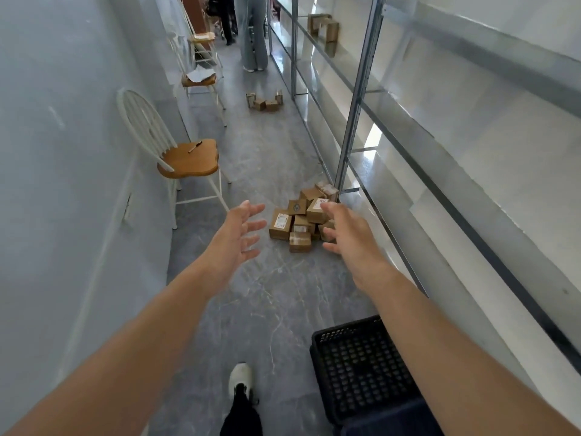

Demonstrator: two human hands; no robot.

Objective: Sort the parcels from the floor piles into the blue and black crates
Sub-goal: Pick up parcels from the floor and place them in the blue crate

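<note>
Floor strip (276, 294) between chair (188, 158) and shelving (354, 114); parcel pile (281, 225) ahead; left hand (239, 237), right hand (349, 240) grip spread wide.

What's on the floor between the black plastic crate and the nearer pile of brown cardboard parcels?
Only bare grey marbled floor between the black plastic crate and the nearer brown cardboard parcel pile, in the head view.

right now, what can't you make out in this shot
Head view only.
Near pile: labels too small; right hand covers some parcels.
Far pile: too small to count.
Black crate: partly behind right arm.
Blue crate: out of frame.
Standing person: cut by top edge.
</note>
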